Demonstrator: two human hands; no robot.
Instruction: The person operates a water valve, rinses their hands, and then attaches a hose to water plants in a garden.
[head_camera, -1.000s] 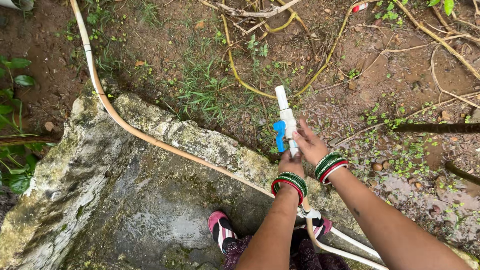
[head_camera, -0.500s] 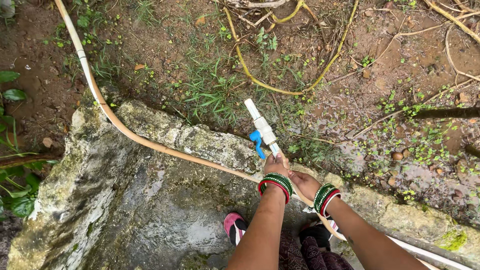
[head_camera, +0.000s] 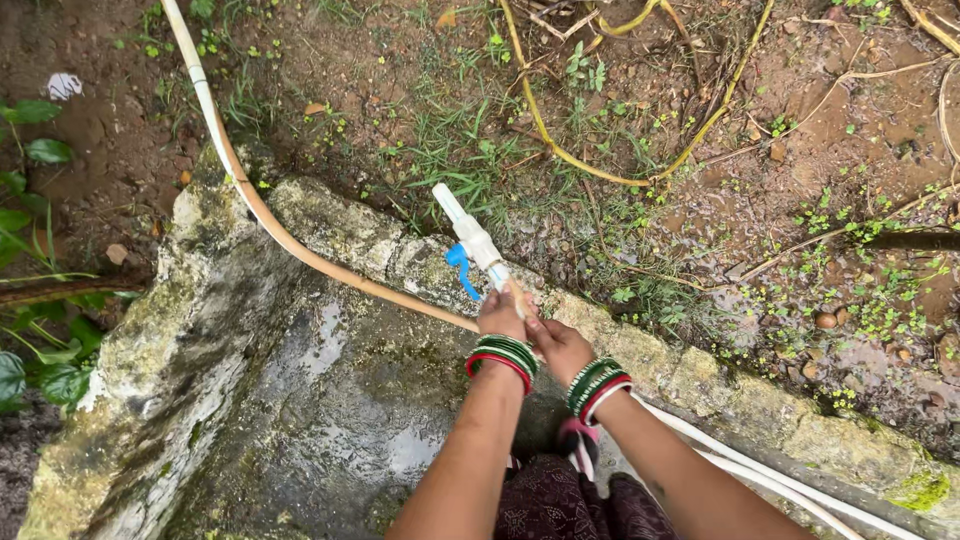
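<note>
A white pipe valve (head_camera: 472, 238) with a blue lever (head_camera: 459, 272) points up and to the left over a mossy stone ledge (head_camera: 345, 235). My left hand (head_camera: 503, 314) is closed around the pipe just below the valve. My right hand (head_camera: 560, 346) sits right behind it, fingers curled on the same pipe lower down. Both wrists carry green and red bangles. A tan hose (head_camera: 262, 212) runs from the top left along the ledge to my hands.
Below the ledge lies a wet concrete floor (head_camera: 340, 400). White pipes (head_camera: 760, 472) run off to the lower right. A pink sandal (head_camera: 576, 440) shows between my arms. Beyond the ledge are muddy ground, grass and yellow vines (head_camera: 600, 172). Leafy plants (head_camera: 30, 250) stand at the left.
The valve has tilted and moved to the left. My right hand has left the valve body and dropped to the pipe behind my left hand.
</note>
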